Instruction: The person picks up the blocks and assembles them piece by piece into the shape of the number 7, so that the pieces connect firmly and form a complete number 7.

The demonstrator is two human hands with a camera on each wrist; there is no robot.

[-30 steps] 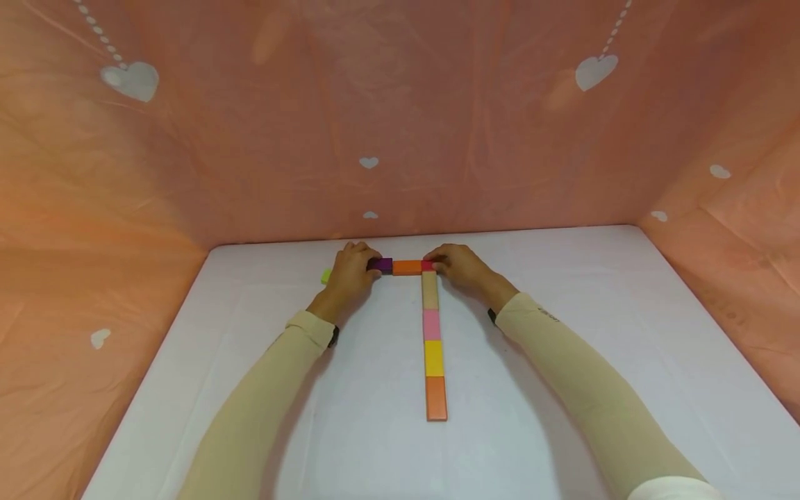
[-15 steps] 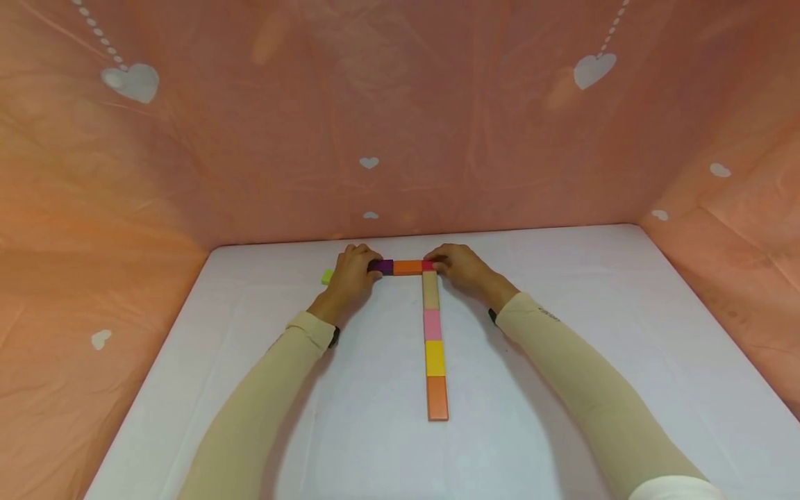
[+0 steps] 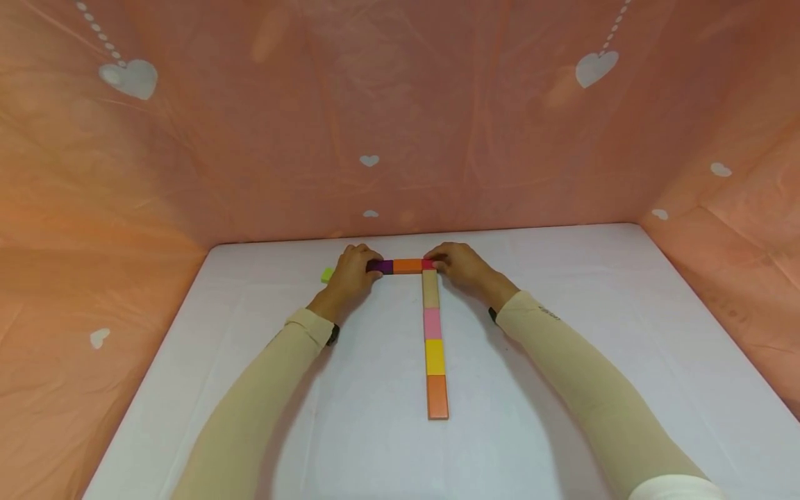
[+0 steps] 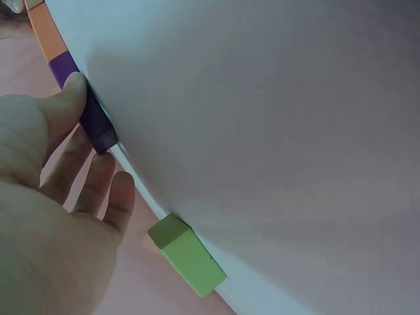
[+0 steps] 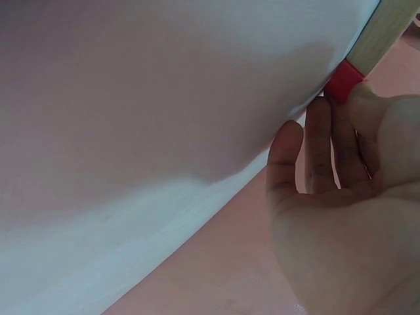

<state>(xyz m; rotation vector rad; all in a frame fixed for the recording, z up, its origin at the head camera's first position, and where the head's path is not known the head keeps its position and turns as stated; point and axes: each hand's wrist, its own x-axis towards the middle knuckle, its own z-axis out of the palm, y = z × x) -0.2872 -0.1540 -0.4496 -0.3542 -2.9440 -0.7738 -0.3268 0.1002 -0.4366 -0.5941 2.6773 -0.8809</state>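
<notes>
My left hand [image 3: 352, 273] pinches a purple block [image 4: 98, 121] between thumb and fingers at the left end of a short row near the table's back. An orange block [image 3: 407, 266] lies between it and a red block [image 3: 428, 264]. My right hand [image 3: 461, 267] pinches that red block, which the right wrist view shows partly covered by the thumb. From the red end a column runs toward me: a tan block [image 3: 430, 289], a pink block [image 3: 432, 323], a yellow block [image 3: 435, 357] and a dark orange block [image 3: 437, 397], touching end to end.
A light green block [image 4: 193, 262] stands apart, left of my left hand. White cloth covers the table [image 3: 362, 417]. An orange curtain [image 3: 400, 125] with pale hearts rises right behind the table's back edge and along both sides.
</notes>
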